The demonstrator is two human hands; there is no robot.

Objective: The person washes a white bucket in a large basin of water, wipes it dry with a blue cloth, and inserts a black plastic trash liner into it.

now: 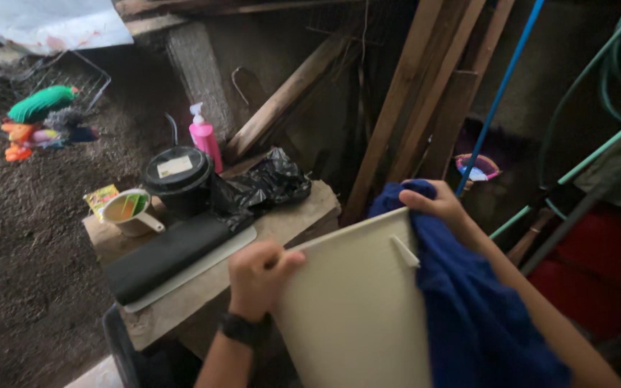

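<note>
While the cream plastic bucket [357,309] fills the lower middle of the view, tilted on its side, the left hand [259,276] is curled tight around its rim. A dark blue cloth [468,302] drapes over the bucket's right side, pinched by the closed right hand [436,205]. Behind, a black lidded pot [178,179] stands on a wooden bench [296,212] near a pink pump bottle [205,140].

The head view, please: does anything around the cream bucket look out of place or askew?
Yes. The cream bucket is held tilted, the left hand gripping its rim, the right hand pressing a blue cloth over the far edge. On the wooden table, a crumpled black plastic bag sprawls beside a lidded black tub.
</note>
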